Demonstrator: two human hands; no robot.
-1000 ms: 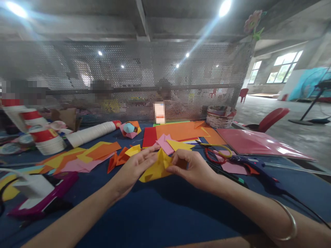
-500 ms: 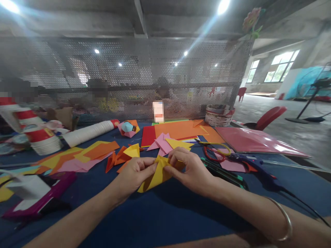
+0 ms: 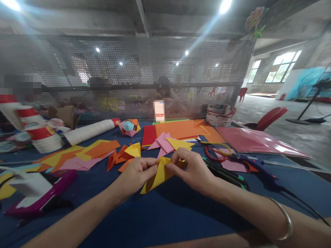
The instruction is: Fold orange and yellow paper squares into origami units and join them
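Between my hands is a yellow folded paper, raised a little over the blue tabletop. My left hand pinches its upper left edge between thumb and fingers. On the other side, my right hand grips its upper right part, fingers curled over it. A crease runs down the paper's middle, and its lower left corner points toward me. Just beyond lie a pink folded paper star and a yellow pointed piece. Orange folded pieces are left of them, with a yellow one on top.
Right of my hands are scissors, a dark green-ended cutter and a blue glue gun. Paper sheets and a woven basket stand farther back. At left are paper cups and a purple power strip.
Both hands keep their hold on the yellow paper. Its fold looks slightly narrower and more bent at the lower left. The whole view has shifted slightly.
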